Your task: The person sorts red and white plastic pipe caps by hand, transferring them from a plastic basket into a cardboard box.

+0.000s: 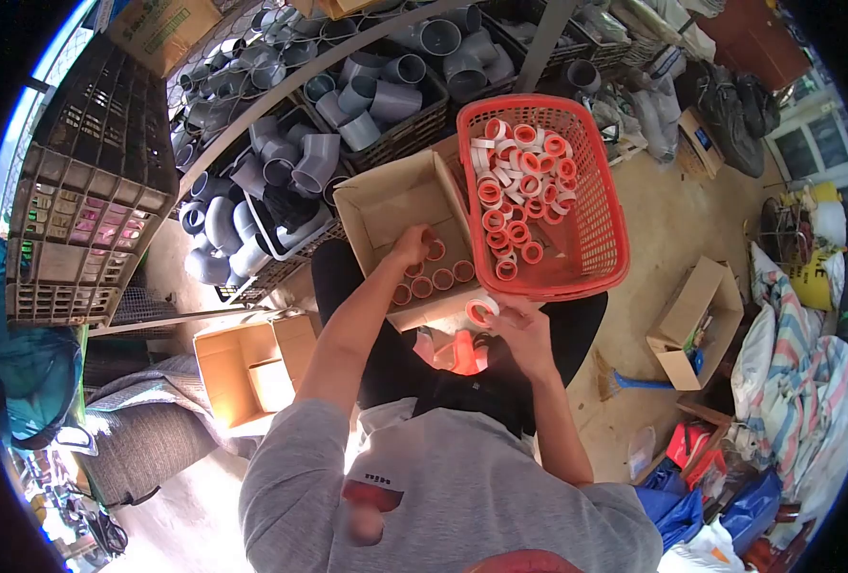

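My left hand [413,245] reaches into an open cardboard box [391,203], its fingers closed on a roll of thread seal tape [434,250] with an orange-red rim. Below it, several more tape rolls [442,279] stand in a row along the near side of the box. My right hand [524,331] grips a white tape roll [482,310] just outside the box, by the near edge of a red plastic basket [601,191]. Inside that basket lies a loose heap of white and orange-red tape rolls [529,177].
Black crates of grey pipe fittings [386,103] fill the back. A dark plastic crate [90,201] stands at left, near an open carton [223,377]. On the right are another carton [696,325], a blue-handled brush [639,382] and a striped sack [792,353].
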Available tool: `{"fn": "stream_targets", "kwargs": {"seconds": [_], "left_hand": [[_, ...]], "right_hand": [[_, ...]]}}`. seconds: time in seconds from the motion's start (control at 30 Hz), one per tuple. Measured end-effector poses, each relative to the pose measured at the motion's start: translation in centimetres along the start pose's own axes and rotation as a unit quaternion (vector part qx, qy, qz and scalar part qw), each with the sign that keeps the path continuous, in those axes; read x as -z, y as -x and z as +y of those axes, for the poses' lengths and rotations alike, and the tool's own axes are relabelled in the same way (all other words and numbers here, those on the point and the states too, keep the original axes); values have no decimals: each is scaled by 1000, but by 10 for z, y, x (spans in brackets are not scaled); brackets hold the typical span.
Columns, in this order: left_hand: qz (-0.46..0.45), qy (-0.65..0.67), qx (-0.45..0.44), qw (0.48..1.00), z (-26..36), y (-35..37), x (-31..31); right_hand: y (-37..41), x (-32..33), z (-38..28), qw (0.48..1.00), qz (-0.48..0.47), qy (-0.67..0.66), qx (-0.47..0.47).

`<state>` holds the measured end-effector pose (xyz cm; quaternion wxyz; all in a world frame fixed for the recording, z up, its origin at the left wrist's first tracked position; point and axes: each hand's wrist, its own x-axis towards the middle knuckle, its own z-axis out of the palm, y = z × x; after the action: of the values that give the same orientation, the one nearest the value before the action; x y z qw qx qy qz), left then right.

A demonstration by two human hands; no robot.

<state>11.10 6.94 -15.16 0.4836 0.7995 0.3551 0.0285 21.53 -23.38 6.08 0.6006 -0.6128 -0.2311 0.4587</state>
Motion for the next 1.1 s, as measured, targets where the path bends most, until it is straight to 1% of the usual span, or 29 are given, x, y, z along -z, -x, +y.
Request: {"fn": "stream_targets", "kwargs": {"seconds": [0.03, 0.07, 0.13, 0.17, 0.2, 0.23, 0.27, 0.33, 0.37, 0.4, 0.43, 0.47, 0.5, 0.53, 0.57, 0.6, 0.63, 0.67, 0.7, 0.73, 0.77, 0.8, 0.87, 0.93, 0.97, 1.03, 1.07, 1.1], "left_hand": [[17, -35, 25, 999, 4, 4, -5], [17, -34, 24, 999, 7, 5, -5], [-29, -119, 6, 992, 5, 7, -9], [-30, -119, 8, 992, 4, 8, -10], [-50, -88, 44, 994, 8, 11, -7], [-70, -57, 79, 993, 13, 14, -3], [-70, -58, 80, 993, 17, 18, 2], [60, -48, -8, 997, 24, 29, 10], [60, -50, -10, 997, 32, 34, 14], [75, 56, -23, 995, 57, 49, 24], [88, 162, -35, 982, 82, 66, 35], [0, 299, 17, 954, 104, 82, 43], [-86, 428, 71, 897, 125, 100, 49], [-86, 427, 74, 897, 148, 120, 51], [-110, 422, 47, 899, 170, 138, 52], [-133, 416, 20, 899, 179, 148, 51], [-132, 416, 21, 900, 179, 150, 51], [-122, 412, -2, 903, 180, 150, 51], [-113, 409, -24, 905, 180, 151, 50], [-114, 409, -25, 905, 177, 147, 51], [-68, 383, -4, 921, 169, 137, 53], [-23, 357, 15, 934, 159, 124, 55], [59, 242, 8, 968, 124, 90, 50], [136, 92, -3, 986, 91, 53, 36], [134, 93, -6, 987, 76, 36, 27], [136, 13, -19, 990, 49, 7, 7], [133, 14, -22, 991, 38, -3, -4], [121, -51, -30, 991, 35, -9, -11]], "right_hand": [[2, -3, 1, 1000, 5, -11, 7], [2, -4, 2, 1000, 10, -21, 13], [3, -5, -1, 999, 8, -25, 25], [3, -5, -1, 999, 5, -30, 36], [2, -4, 3, 999, 5, -31, 35], [-2, -1, 9, 997, 4, -13, 80], [-5, 1, 13, 992, 4, 6, 126], [-5, -3, 5, 992, 19, -14, 121], [-7, -5, 1, 992, 34, -33, 117], [-9, -5, -1, 992, 36, -35, 118], [-11, -6, -1, 987, 43, 11, 156], [-13, -6, -2, 978, 49, 57, 193], [-12, -8, -8, 979, 51, 56, 190], [-13, -12, -18, 962, 46, 155, 218], [-16, -15, -24, 935, 39, 252, 246], [-20, -17, -22, 936, 37, 250, 246], [-25, -18, -17, 921, 15, 271, 281], [-26, -19, -15, 903, -5, 292, 316], [-24, -23, -19, 903, -4, 292, 316], [-20, -28, -28, 905, 19, 310, 292], [-19, -30, -33, 905, 41, 329, 268], [-19, -27, -32, 904, 43, 330, 269], [-17, -16, -28, 887, 94, 356, 277], [-13, -4, -31, 888, 107, 350, 278], [-12, 2, -32, 890, 120, 342, 278], [-5, 10, -35, 887, 142, 347, 270], [-3, 15, -36, 886, 160, 350, 260], [-4, 21, -36, 884, 164, 352, 260]]}}
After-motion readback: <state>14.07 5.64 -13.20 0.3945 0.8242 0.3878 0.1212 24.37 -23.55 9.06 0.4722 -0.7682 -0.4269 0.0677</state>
